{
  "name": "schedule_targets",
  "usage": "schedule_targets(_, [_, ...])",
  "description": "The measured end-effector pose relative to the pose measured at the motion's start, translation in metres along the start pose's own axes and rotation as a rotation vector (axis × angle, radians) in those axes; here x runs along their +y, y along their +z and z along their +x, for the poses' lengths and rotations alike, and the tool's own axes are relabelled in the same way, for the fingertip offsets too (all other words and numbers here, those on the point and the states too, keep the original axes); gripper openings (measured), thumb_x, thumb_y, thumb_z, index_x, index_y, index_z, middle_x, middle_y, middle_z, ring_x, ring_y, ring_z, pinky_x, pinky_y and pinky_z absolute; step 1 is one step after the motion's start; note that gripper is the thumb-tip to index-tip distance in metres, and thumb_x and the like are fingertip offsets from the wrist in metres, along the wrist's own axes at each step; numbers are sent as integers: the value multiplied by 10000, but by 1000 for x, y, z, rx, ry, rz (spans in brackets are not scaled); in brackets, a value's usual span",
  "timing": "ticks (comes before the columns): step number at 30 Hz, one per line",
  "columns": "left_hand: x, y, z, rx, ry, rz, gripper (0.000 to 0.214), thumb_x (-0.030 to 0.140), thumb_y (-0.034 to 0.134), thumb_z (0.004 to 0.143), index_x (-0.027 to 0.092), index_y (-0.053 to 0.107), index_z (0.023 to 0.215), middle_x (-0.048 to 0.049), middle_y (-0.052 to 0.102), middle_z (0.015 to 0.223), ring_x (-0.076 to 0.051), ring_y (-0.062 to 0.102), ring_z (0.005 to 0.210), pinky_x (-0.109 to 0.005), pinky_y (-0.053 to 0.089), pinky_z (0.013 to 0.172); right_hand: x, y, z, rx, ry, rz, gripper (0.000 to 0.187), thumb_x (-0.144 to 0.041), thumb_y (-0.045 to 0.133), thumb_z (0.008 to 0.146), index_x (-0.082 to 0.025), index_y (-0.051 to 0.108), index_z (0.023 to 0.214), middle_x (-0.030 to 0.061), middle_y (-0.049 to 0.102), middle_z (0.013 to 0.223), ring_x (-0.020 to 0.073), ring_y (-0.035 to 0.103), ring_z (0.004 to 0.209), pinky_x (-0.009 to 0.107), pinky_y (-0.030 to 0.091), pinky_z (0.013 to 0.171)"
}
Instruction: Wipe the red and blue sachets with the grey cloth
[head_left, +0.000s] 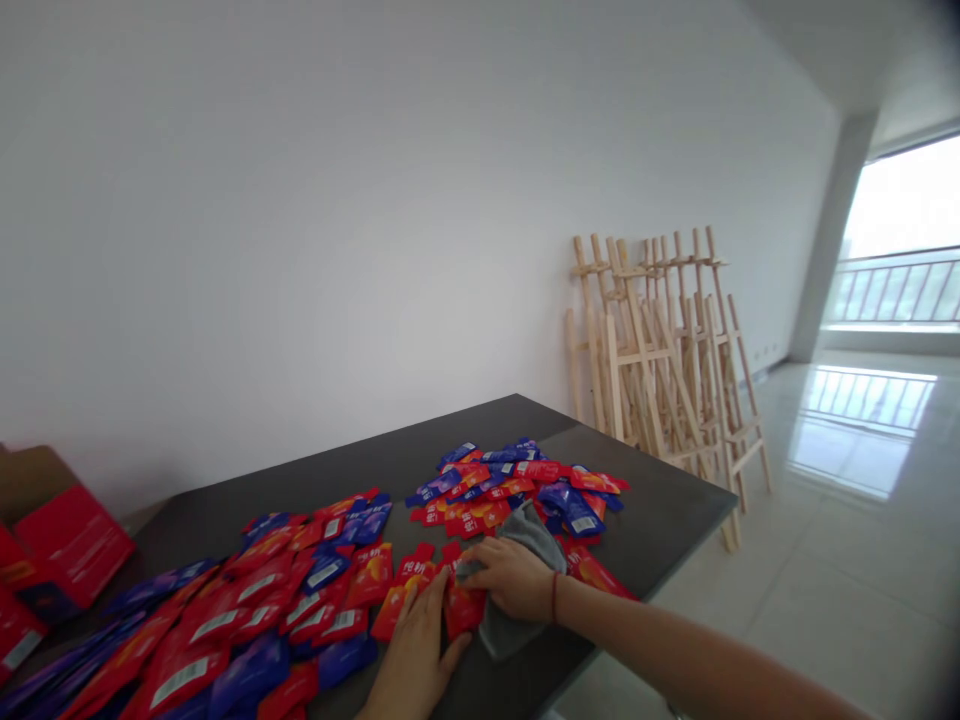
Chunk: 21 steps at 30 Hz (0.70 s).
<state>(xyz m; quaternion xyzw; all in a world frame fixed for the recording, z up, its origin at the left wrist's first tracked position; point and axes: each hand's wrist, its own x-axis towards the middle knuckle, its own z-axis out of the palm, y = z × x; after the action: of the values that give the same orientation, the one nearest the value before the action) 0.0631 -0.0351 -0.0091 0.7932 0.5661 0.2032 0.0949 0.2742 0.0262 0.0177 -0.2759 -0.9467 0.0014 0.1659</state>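
Several red and blue pouches [300,590] lie spread over a dark table [660,510], with a second heap [517,485] further right. My left hand [412,650] lies flat with fingers stretched out on a red pouch [409,585] near the front edge. My right hand [514,578] rests on a grey cloth [536,535], its fingers curled over the cloth and touching a red pouch [461,605] beside it. A red cord circles my right wrist.
Red cartons [64,545] stand at the table's far left by a brown box. Several wooden easels [664,350] lean against the white wall past the table's right corner. Glossy tiled floor [862,520] stretches right toward a bright window with a railing.
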Motion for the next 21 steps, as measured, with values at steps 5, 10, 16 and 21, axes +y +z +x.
schedule_targets(5, [5, -3, 1, 48, -45, -46, 650, 387, 416, 904, 137, 246, 1480, -143, 424, 1498, -272, 360, 1403, -514, 322, 1142, 10, 6, 25, -32, 145, -32, 332, -130, 546, 841, -215, 681, 1133, 77, 608, 1205, 261, 530, 1079, 379, 444, 886])
schedule_targets(10, [2, 2, 4, 68, -49, -48, 674, 352, 446, 876, 137, 230, 1478, -162, 356, 1533, -282, 361, 1401, -522, 314, 1137, 8, 3, 13, -29, 7, 14, 377, -119, 540, 810, -216, 674, 1149, 67, 611, 1220, 235, 528, 1067, 361, 418, 909])
schedule_targets(16, [1, 2, 9, 75, -63, -71, 770, 358, 523, 820, 140, 198, 1483, -169, 467, 1458, -292, 371, 1395, -542, 293, 1136, 0, -10, -11, -51, -170, 50, 454, -106, 512, 781, -268, 645, 1184, 28, 610, 1239, 216, 533, 1056, 347, 406, 865])
schedule_targets(21, [3, -1, 11, 58, -70, -116, 870, 308, 594, 748, 141, 176, 1492, -165, 481, 1448, -286, 406, 1373, -519, 291, 1142, -2, -5, 6, -40, -86, -26, 349, -151, 532, 839, -236, 654, 1155, 58, 616, 1208, 230, 530, 1043, 354, 417, 856])
